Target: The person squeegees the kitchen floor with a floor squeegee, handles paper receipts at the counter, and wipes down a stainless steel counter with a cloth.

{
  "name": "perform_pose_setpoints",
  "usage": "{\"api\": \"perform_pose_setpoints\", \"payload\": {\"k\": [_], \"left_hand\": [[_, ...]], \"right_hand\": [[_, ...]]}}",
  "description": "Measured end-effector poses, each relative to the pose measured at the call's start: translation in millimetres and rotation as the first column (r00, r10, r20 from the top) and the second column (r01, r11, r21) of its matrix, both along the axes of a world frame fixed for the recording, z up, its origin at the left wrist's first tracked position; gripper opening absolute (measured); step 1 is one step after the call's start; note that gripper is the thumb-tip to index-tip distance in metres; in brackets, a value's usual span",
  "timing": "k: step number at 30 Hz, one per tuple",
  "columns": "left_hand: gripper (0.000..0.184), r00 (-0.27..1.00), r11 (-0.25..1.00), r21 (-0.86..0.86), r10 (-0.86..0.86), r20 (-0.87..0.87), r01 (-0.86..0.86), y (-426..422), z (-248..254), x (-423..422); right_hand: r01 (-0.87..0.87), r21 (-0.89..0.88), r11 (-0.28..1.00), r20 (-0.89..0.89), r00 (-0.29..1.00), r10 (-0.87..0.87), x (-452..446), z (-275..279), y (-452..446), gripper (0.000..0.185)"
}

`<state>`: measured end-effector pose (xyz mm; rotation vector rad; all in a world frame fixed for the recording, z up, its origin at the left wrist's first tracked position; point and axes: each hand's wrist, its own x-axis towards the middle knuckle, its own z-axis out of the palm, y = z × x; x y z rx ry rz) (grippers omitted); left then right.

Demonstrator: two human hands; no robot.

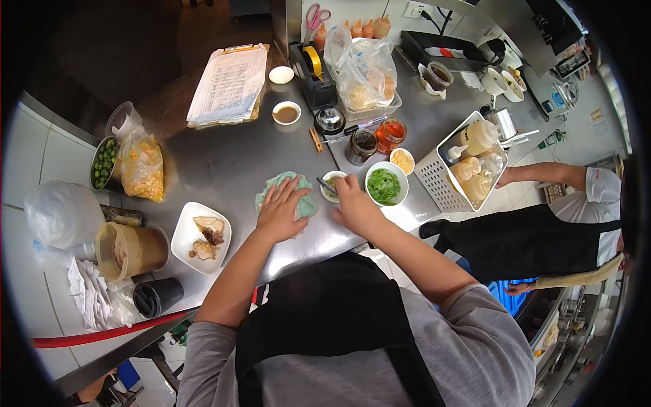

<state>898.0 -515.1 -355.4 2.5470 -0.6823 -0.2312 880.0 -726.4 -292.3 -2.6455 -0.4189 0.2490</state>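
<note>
My left hand [279,211] lies with its fingers spread on a green cloth [303,201] on the steel counter [230,163]. My right hand [355,207] is closed round a thin dark utensil handle [326,184] whose end reaches into a small white bowl [331,195]. To the right of that hand stands a white bowl of chopped greens [384,186], with a small cup of pale yellow bits [402,161] behind it. On the left, a square white dish [183,237] holds pieces of cooked meat [209,239].
A white basket of bottles [437,176] stands at the right, near a co-worker in a black apron [508,244]. Two jars [390,135], a bell [330,121], a sauce bowl [286,113] and a clipboard [227,85] sit farther back. Tubs and bags [142,166] line the left.
</note>
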Motion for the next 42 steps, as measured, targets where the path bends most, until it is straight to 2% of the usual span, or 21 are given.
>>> {"api": "perform_pose_setpoints", "payload": {"k": [2,4,6,10,12,16,18,19,21,23,24,25,26,28,29,31,33,36,38,40,42], "left_hand": [[0.063,1.000,1.000,0.005,0.010,0.004,-0.010,-0.7,-0.2,-1.5],[0.063,1.000,1.000,0.004,-0.006,0.005,0.006,-3.5,-0.6,-2.8],[0.062,1.000,0.999,-0.017,-0.028,0.008,0.028,-5.8,-0.3,-5.3],[0.063,0.992,0.992,-0.015,-0.127,0.015,0.127,-20.8,1.2,-7.0],[0.063,0.974,0.976,-0.035,-0.216,-0.067,0.215,-37.7,4.4,-15.8],[0.062,0.864,0.850,-0.153,-0.501,0.059,0.504,-70.2,-7.9,-49.7],[0.052,0.740,0.683,-0.315,-0.664,0.109,0.659,-73.2,-34.1,-60.2],[0.048,0.735,0.649,-0.447,-0.677,0.029,0.615,-67.3,-31.5,-64.2],[0.046,0.869,0.680,-0.641,-0.493,-0.040,0.356,-44.0,-18.4,-68.2],[0.045,0.988,0.823,-0.558,-0.023,0.152,0.106,-9.6,-16.5,-62.9],[0.047,0.953,0.786,-0.603,0.269,0.139,-0.134,6.2,-10.7,-61.6],[0.049,0.836,0.678,-0.644,0.538,0.109,-0.353,17.1,5.7,-59.7],[0.049,0.834,0.680,-0.644,0.539,0.115,-0.351,23.2,4.9,-53.4],[0.057,0.630,0.599,-0.489,0.767,0.123,-0.634,29.1,-6.6,-36.2],[0.057,0.629,0.600,-0.494,0.766,0.130,-0.629,27.2,-13.2,-25.3],[0.064,0.675,0.716,-0.228,0.698,0.239,-0.660,16.3,-22.6,-6.3],[0.063,0.805,0.826,-0.202,0.560,0.196,-0.526,-4.5,-15.4,7.5],[0.060,0.947,0.958,-0.126,0.276,0.162,-0.257,-43.9,-10.1,3.9],[0.057,0.997,0.989,-0.130,0.076,0.015,-0.074,-68.9,-9.9,-11.4],[0.057,0.985,0.977,-0.136,-0.152,0.076,0.162,-83.1,-6.6,-33.8],[0.057,0.950,0.915,-0.258,-0.285,0.128,0.310,-82.6,-10.7,-46.3]], "right_hand": [[0.012,-0.054,0.998,0.078,0.997,-0.008,17.1,-5.2,5.8,0.062],[-0.042,-0.323,0.945,-0.010,0.999,0.041,30.1,-24.8,9.0,0.076],[-0.071,-0.329,0.942,-0.054,0.997,0.056,39.7,-35.3,4.6,0.077],[-0.059,-0.312,0.948,-0.158,0.987,0.010,42.4,-3.4,3.2,0.079],[-0.030,-0.287,0.957,-0.131,0.991,-0.009,45.8,8.1,5.1,0.080],[-0.030,-0.256,0.966,-0.058,0.998,0.016,60.5,14.6,12.0,0.080],[-0.058,-0.261,0.964,-0.134,0.991,0.023,59.5,19.4,18.7,0.083],[-0.056,-0.257,0.965,-0.119,0.993,0.026,59.1,15.7,20.0,0.083],[-0.086,-0.254,0.963,-0.138,0.989,0.052,59.6,-4.4,18.2,0.087],[-0.092,-0.225,0.970,-0.105,0.992,0.070,57.1,-3.4,16.3,0.088],[-0.066,-0.227,0.972,-0.127,0.991,0.037,53.8,5.0,17.1,0.087],[-0.040,-0.231,0.972,-0.152,0.988,0.005,50.7,10.0,17.5,0.087],[-0.032,-0.243,0.970,-0.160,0.987,-0.008,52.2,3.8,15.1,0.086],[-0.041,-0.240,0.970,-0.146,0.989,0.005,53.2,-9.6,12.3,0.087],[-0.047,-0.238,0.970,-0.135,0.991,0.014,55.0,-7.4,13.0,0.087],[-0.019,-0.237,0.971,-0.143,0.990,-0.015,53.9,5.9,14.7,0.088],[0.006,-0.236,0.972,-0.155,0.987,-0.043,55.4,11.6,16.0,0.088],[-0.040,-0.191,0.981,-0.040,0.999,0.033,63.1,9.1,16.5,0.088],[-0.009,-0.174,0.985,-0.056,0.998,-0.001,68.1,12.1,22.8,0.087],[-0.047,-0.192,0.980,-0.081,0.996,0.031,69.0,19.3,32.4,0.088],[-0.085,-0.208,0.975,-0.107,0.992,0.063,70.4,11.9,36.1,0.088]]}}
